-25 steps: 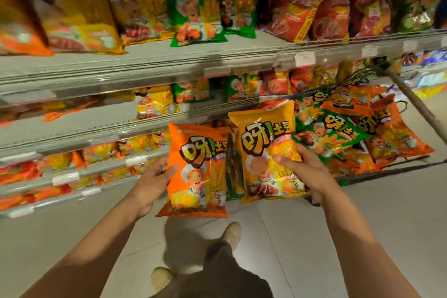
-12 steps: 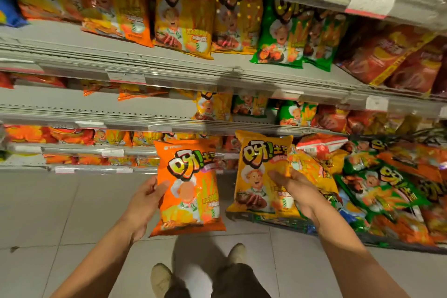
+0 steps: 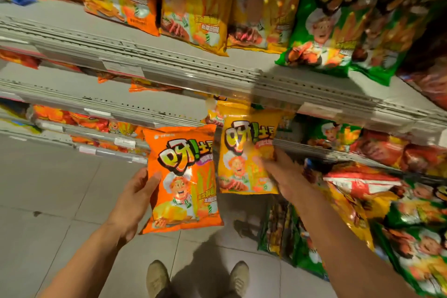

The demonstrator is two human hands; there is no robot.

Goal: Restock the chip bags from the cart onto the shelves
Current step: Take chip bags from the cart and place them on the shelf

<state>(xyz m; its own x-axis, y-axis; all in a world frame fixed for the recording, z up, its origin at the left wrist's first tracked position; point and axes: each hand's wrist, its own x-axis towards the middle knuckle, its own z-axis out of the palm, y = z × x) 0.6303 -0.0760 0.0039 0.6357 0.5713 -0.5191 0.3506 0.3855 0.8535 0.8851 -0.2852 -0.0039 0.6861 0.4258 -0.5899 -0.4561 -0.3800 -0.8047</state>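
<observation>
We hold two bags upright, long axis vertical, fronts toward us, in front of the shelves point(image 3: 193, 72). Left hand point(image 3: 135, 198) grips the orange bag point(image 3: 183, 181) by its left edge; right hand point(image 3: 285, 174) grips the yellow bag point(image 3: 242, 152), blurred. Cart pile point(image 3: 399, 220) at right: count unclear.

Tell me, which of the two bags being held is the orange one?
The bag in the left hand. It is bright orange; the right hand holds a yellow bag.
</observation>
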